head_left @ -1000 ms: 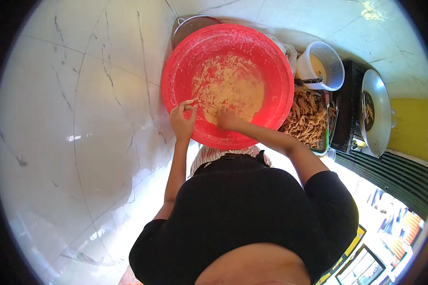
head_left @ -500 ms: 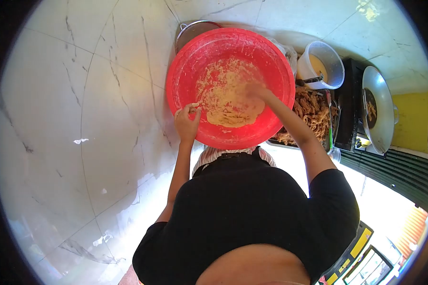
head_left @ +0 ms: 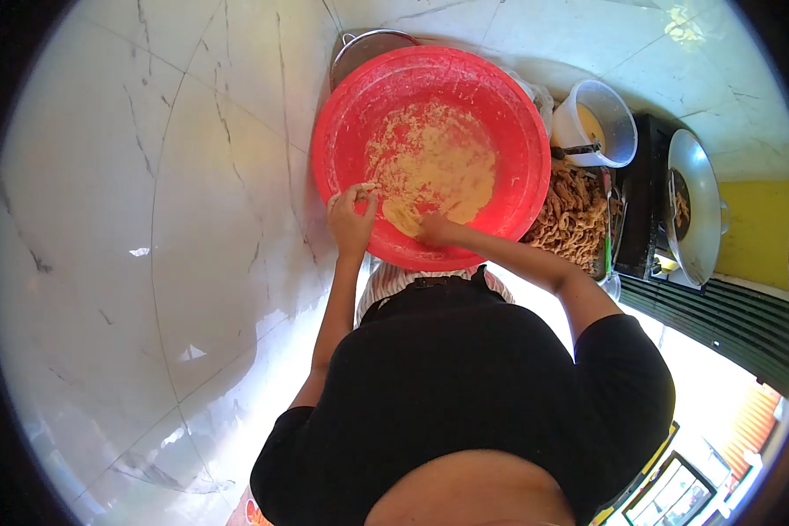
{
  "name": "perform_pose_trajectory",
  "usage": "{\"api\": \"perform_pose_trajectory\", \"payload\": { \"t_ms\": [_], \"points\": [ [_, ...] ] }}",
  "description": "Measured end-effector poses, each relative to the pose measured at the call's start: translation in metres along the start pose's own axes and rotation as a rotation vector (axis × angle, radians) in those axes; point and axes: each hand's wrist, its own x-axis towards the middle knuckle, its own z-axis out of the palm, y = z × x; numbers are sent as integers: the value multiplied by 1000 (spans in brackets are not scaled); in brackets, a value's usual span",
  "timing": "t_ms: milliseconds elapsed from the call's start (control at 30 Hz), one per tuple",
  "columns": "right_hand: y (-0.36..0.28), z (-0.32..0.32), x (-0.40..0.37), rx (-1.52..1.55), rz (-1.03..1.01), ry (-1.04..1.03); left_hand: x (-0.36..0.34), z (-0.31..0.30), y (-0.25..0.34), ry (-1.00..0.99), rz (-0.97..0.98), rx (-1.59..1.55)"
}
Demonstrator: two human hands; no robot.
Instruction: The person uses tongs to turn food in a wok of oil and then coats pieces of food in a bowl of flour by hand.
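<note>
A large red plastic basin (head_left: 517,188) sits in front of me, with pale yellow flour-like powder (head_left: 443,167) spread over its bottom. Down in the near part of the powder is my right hand (head_left: 434,230), its fingers hidden by the powder and the back of the hand. My left hand (head_left: 352,217) is over the basin's near left edge, wrist across the rim. Its fingers are curled in toward the thumb in a pinch, with whitish coating on the fingertips. I cannot tell whether anything is between them.
To the right, a tray holds a heap of brown fried strips (head_left: 570,219) and green-handled tongs (head_left: 607,219). Behind it stands a white bucket (head_left: 618,131) of yellowish liquid. Farther right, a wide metal pan (head_left: 706,237) holds dark oil. Marbled tile wall (head_left: 228,219) borders the left.
My right hand has moved from the right middle of the powder toward me and left, near the basin's near wall. My left hand keeps its place and curled shape.
</note>
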Motion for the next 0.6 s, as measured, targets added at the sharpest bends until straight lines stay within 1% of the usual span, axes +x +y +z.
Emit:
{"api": "perform_pose_trajectory", "payload": {
  "t_ms": [33, 100, 133, 200, 233, 300, 333, 400, 433, 500, 533, 567, 600],
  "points": [
    [-3, -13, -7, -7, 0, -3, 0, 0, 0, 5, -5, -2],
    [1, -38, -14, 344, -99, -164, 1, -1, 2, 10, 5, 3],
    [7, -40, -12, 339, -100, -167, 1, -2, 3, 14, 1, 3],
    [18, -47, -8, 585, -103, -118, 1, -4, 5, 15, 2, -12],
    [20, -53, -8, 580, -107, -118, 2, -3, 4, 21, 1, -10],
    [21, -67, -12, 695, -218, -47, 0, 0, 0, 44, 18, -3],
    [15, -76, -17, 693, -219, -50, 0, -1, 1, 47, 14, -2],
    [-4, -88, -19, 713, -202, 138, 1, -1, 2, 45, 14, 4],
    [-8, -78, -4, 713, -205, 137, 1, -2, 3, 46, 13, 6],
    [-11, -38, 43, 276, 137, 199, 1, -3, 5, 49, 14, 14],
    [-16, -10, 60, 278, 137, 202, 1, -4, 7, 49, 18, 14],
    [-23, 23, 70, 81, 136, 233, 2, -6, 10, 45, 12, -10],
    [-29, 41, 72, -116, 135, 261, 3, -8, 12, 41, 4, -35]
  ]
}}
